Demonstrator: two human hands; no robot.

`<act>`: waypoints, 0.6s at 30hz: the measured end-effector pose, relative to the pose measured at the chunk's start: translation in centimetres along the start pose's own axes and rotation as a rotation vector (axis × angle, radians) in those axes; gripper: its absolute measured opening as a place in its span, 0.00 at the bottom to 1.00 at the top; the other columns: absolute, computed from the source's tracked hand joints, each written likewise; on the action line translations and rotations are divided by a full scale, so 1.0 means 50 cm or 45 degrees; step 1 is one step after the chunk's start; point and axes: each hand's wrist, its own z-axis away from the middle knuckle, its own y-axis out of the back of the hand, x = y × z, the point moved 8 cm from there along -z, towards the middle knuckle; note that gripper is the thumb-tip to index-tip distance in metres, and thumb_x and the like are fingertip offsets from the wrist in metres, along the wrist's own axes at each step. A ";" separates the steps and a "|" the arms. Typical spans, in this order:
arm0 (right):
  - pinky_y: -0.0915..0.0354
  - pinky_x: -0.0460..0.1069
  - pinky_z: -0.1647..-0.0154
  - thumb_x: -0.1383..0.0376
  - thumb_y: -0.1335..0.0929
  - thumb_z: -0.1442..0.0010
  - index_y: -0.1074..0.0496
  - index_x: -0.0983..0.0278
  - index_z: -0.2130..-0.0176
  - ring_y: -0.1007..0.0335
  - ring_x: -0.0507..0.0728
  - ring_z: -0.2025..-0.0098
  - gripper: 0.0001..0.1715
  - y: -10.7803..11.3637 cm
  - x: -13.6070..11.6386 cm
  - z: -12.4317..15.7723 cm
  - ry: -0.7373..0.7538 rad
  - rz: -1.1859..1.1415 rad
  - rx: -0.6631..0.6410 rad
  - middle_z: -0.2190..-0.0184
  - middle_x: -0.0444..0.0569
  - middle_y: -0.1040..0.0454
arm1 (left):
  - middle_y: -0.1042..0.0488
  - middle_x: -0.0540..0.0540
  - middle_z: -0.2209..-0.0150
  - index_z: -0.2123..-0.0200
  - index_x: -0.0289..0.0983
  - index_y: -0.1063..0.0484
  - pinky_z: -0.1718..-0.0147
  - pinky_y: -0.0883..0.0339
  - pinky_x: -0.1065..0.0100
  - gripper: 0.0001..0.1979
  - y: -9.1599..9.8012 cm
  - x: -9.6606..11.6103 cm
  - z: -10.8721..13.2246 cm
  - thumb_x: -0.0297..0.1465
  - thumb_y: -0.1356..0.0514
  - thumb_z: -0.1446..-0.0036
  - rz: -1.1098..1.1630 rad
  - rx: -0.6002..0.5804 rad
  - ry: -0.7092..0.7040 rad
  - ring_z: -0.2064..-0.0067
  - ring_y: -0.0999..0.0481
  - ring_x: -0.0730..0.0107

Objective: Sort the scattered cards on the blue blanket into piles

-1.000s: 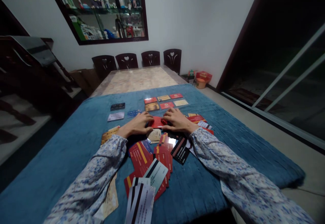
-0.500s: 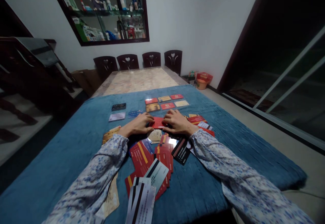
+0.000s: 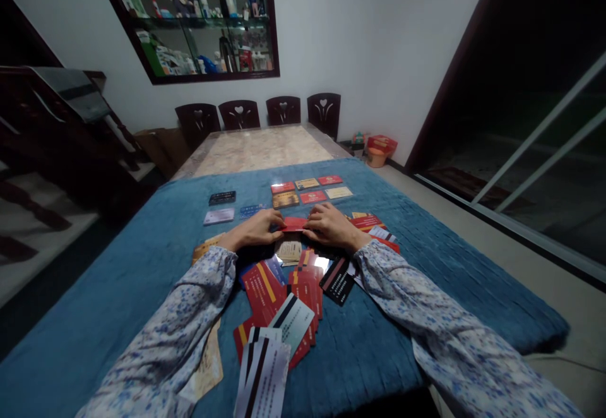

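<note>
Two cards, one black [image 3: 222, 197] and one pale lilac [image 3: 219, 216], lie farthest left of your spread, on the blue cloth [image 3: 118, 266] over the worktop [image 3: 269, 146], undisturbed since a moment ago. The gold cards [image 3: 207, 247] come next, partly hidden behind your left wrist and sleeve. Your left hand [image 3: 259, 227] pinches the left end of the red card [image 3: 294, 224], thumb on the near side; you can't make out exactly where its fingertips meet the card. That card is the change: half a second ago its face showed deeper, and now you see a narrower band, so it seems tipped up between your hands, in handling rather than set down. Its print is too small to read. The cream cards [image 3: 288, 252] sit just nearer you. Your right hand [image 3: 330, 225] grips the other end, its lower fingers hidden. Beneath it, dark shapes are hard to tell. Your right forearm cuts off part of the right-hand pile [image 3: 369, 221].
</note>
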 end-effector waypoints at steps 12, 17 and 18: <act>0.44 0.52 0.57 0.64 0.36 0.27 0.24 0.62 0.67 0.36 0.56 0.62 0.18 0.022 -0.005 -0.002 0.053 0.107 0.158 0.69 0.49 0.23 | 0.18 0.44 0.65 0.68 0.35 0.18 0.61 0.31 0.72 0.08 0.016 -0.004 0.000 0.24 0.40 0.43 0.052 0.124 -0.004 0.64 0.22 0.69; 0.45 0.53 0.58 0.65 0.35 0.29 0.24 0.62 0.67 0.36 0.56 0.62 0.15 0.032 -0.009 0.000 0.051 0.084 0.208 0.70 0.48 0.23 | 0.19 0.45 0.66 0.68 0.35 0.18 0.62 0.32 0.72 0.06 0.017 -0.003 0.001 0.26 0.37 0.45 0.103 0.118 0.047 0.64 0.22 0.69; 0.45 0.53 0.58 0.65 0.34 0.29 0.24 0.62 0.67 0.36 0.57 0.62 0.14 0.033 -0.008 0.000 0.047 0.077 0.215 0.70 0.48 0.23 | 0.18 0.46 0.66 0.67 0.35 0.18 0.61 0.32 0.72 0.06 0.018 -0.001 0.001 0.27 0.36 0.44 0.125 0.115 0.054 0.64 0.22 0.69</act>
